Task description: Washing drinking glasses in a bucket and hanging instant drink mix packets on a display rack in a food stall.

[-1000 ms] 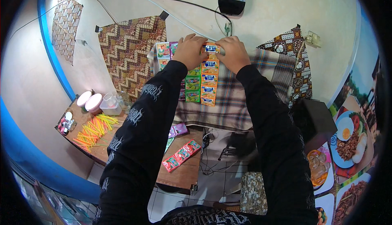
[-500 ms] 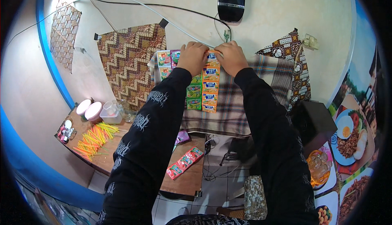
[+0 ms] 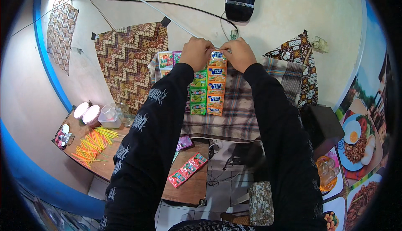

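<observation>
An orange strip of drink sachets [image 3: 216, 86] hangs in front of a brown plaid cloth [image 3: 240, 118] on the wall. My left hand [image 3: 196, 54] pinches the strip's top edge at its left corner. At the right corner, my right hand [image 3: 239, 56] is closed on the same edge, thumb and fingers pressed together. Next to it on the left hangs a green sachet strip [image 3: 198, 95], its upper part behind my left hand. Further left are a purple strip [image 3: 177, 58] and a white-and-green strip [image 3: 166, 60], both largely covered by my left arm.
On the wooden table [image 3: 190, 191] below lie a red sachet strip [image 3: 187, 170], a purple packet [image 3: 184, 142] and loose yellow and orange straws [image 3: 94, 146]. Lidded tubs [image 3: 91, 115] stand behind the straws. A black box [image 3: 321, 126] is at right; cables [image 3: 167, 5] cross the wall.
My fingers have drawn in at the strip's top edge, and more of its top sachet shows. The view has shifted slightly. Both hands stay at the strip.
</observation>
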A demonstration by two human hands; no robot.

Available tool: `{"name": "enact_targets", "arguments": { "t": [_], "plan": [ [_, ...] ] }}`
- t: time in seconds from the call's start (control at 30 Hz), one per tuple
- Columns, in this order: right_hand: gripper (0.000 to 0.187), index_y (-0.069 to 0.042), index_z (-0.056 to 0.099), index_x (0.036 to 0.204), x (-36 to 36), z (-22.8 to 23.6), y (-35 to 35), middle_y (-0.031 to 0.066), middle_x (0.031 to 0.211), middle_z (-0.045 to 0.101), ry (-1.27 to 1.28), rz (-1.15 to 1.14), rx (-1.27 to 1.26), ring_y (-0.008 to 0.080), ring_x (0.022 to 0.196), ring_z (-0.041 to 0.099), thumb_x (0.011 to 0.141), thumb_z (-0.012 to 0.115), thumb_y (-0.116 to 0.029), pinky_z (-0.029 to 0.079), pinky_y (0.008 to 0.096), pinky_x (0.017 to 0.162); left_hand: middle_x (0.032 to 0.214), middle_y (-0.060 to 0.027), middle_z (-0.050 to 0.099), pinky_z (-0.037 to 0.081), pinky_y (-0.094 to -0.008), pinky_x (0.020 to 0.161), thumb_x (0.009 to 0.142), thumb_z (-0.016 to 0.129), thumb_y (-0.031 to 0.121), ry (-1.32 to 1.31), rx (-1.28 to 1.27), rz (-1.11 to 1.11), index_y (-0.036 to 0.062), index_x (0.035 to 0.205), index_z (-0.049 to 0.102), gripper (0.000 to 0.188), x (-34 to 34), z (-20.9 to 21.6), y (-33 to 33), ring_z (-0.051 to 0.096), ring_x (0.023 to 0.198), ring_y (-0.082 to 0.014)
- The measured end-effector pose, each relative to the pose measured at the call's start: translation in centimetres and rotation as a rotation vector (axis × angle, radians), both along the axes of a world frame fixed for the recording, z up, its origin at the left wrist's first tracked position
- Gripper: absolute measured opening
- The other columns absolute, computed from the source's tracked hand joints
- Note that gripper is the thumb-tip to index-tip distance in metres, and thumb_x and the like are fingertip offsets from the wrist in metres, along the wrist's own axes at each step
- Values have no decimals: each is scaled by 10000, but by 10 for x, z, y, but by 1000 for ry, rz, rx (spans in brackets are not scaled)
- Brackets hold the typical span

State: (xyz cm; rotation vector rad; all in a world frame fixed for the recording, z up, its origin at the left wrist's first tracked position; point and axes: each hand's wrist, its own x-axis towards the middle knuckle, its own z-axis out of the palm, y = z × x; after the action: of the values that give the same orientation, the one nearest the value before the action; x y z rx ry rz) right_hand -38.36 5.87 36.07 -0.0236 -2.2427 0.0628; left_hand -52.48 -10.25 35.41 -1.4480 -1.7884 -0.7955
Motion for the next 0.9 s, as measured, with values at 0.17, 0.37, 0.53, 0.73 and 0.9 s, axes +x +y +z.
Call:
{"name": "enact_targets", "arguments": {
  "t": [0.17,0.37,0.53,0.73,0.9],
  "plan": [
    [195,-60,831,1022,-4,3,8,149,974,786,-11,-2,17,384,986,659,952,702,-188,544,469,923,955,-139,779,578,-502,896,946,701,205,-12,-25,25,99,999,828,174,4,6,5,689,993,-380],
    [239,-17,810,1082,-15,-4,17,217,1004,781,-33,114,-81,417,929,732,964,694,-189,569,475,913,933,-206,774,599,-498,880,952,684,240,-161,-105,-57,75,1058,815,236,-18,4,8,743,901,-409],
    [234,-73,829,1102,-9,-10,23,192,1048,786,-108,147,-147,407,1057,690,975,707,-227,548,502,992,933,-206,768,578,-483,883,946,712,219,-184,-167,-146,7,1090,792,269,-19,0,2,731,942,-399],
    [271,-81,795,1180,1,-16,19,170,1124,770,-79,100,-50,403,1097,661,954,732,-216,540,505,1001,1156,-174,765,532,-497,1009,909,706,258,30,-175,-111,75,1176,778,331,-7,-4,-8,678,1140,-385],
    [279,-99,785,1175,6,-21,13,133,1151,765,-25,76,8,371,1172,624,921,749,-206,510,497,1036,1220,-146,759,463,-567,1068,900,728,273,26,-174,-51,89,1238,751,386,-1,-8,-10,657,1230,-358]
  ]
}}
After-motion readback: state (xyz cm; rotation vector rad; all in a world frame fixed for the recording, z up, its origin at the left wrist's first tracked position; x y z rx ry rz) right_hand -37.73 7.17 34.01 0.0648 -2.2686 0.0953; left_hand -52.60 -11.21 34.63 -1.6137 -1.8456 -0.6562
